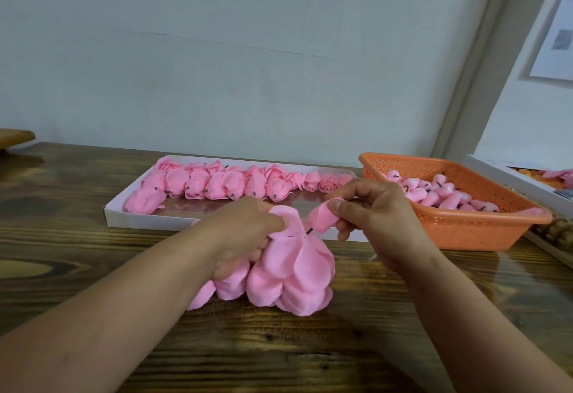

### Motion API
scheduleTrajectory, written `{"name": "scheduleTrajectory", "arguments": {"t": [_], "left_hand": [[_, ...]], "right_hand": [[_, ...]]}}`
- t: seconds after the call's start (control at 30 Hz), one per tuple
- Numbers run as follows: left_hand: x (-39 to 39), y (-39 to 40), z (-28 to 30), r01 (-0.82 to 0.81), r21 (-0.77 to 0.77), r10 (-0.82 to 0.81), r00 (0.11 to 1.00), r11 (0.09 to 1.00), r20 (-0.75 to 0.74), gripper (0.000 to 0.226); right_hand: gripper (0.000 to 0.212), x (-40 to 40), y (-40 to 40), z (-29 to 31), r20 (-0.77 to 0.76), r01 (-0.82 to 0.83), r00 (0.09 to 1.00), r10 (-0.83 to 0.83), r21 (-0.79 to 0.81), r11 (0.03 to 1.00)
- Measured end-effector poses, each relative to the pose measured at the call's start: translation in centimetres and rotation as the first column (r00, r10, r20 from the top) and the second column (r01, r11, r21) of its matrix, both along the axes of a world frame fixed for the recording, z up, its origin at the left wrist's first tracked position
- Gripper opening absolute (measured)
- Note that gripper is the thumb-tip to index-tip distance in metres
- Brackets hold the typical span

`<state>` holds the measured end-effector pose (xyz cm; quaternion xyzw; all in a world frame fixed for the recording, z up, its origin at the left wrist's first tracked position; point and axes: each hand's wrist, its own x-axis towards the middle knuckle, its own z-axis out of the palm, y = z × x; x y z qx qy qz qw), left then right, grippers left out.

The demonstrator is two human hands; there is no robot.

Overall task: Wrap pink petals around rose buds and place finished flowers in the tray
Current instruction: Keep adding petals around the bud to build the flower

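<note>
Right hand (370, 215) sits just in front of the tray's near wall, thumb and fingers pinched on a rose bud (322, 218); the bud is tilted, its dark stem end pointing down-left toward the other hand. Left hand (248, 231) is curled round the top of a stack of pink petals (294, 274), fingers dug into the gathered upper edge, the topmost petal lifted and arched toward the bud. Stem tip lies just beside that lifted petal; whether it touches cannot be told. Petal stack rests on the tabletop (310, 355), fanned in overlapping lobes below and to the right of the left hand, a few lobes trailing left under the wrist. Both forearms come in from the bottom corners and converge at the middle. Behind the hands, a shallow white tray (117, 214) lies lengthwise on the tabletop, holding finished flowers (217, 183) in rows along its far side and left end; most lie on their sides with stem ends showing, a few at the right end of the row face forward. Near strip of the tray floor on the right is bare. Right of the tray, touching or just beside it, stands an orange perforated basket (465, 231) holding a heap of spare buds (434, 194). Further right, partly cut off, a second white box (483, 164) with pink pieces inside. Pale wall (248, 51) behind.
</note>
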<state>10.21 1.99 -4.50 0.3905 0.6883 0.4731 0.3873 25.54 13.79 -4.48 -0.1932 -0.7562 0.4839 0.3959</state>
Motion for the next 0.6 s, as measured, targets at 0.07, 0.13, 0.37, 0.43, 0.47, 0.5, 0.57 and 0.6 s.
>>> {"name": "scheduleTrajectory", "arguments": {"t": [0.07,0.13,0.37,0.43,0.47,0.5,0.57,0.6], "left_hand": [[0.3,0.1,-0.4,-0.061,0.041,0.048,0.962,0.997,0.269,0.023],[0.7,0.1,-0.7,-0.122,0.053,0.086,0.892,0.991,0.443,0.027],[1.0,0.1,-1.0,-0.185,0.095,0.089,0.786,0.978,0.612,0.028],[1.2,-0.1,-1.0,-0.164,0.124,0.050,0.774,0.979,0.631,0.025],[1.3,-0.2,-1.0,-0.149,0.136,0.028,0.768,0.979,0.640,0.023],[1.4,-0.4,-1.1,-0.135,0.144,0.010,0.762,0.980,0.648,0.023],[1.4,-0.6,-1.2,-0.116,0.156,-0.016,0.752,0.981,0.659,0.024],[1.4,-0.7,-1.2,-0.105,0.165,-0.032,0.747,0.981,0.664,0.026]], "right_hand": [[0.018,0.1,0.0,0.3,-0.006,0.016,1.000,-0.015,0.018,1.000],[0.018,0.2,0.0,0.7,-0.035,0.042,0.999,-0.041,0.047,0.998],[0.022,0.3,-0.9,1.7,-0.033,-0.020,0.999,0.025,0.133,0.991],[0.024,0.0,-1.1,1.6,-0.027,-0.019,0.999,0.023,0.144,0.989],[0.024,0.0,-1.2,1.6,-0.027,-0.012,1.000,0.016,0.150,0.989],[0.023,-0.1,-1.2,1.6,-0.026,-0.003,1.000,0.007,0.154,0.988],[0.022,-0.1,-1.2,1.6,-0.026,0.012,1.000,-0.008,0.161,0.987],[0.021,-0.1,-1.2,1.7,-0.028,0.017,1.000,-0.012,0.163,0.987]]}}
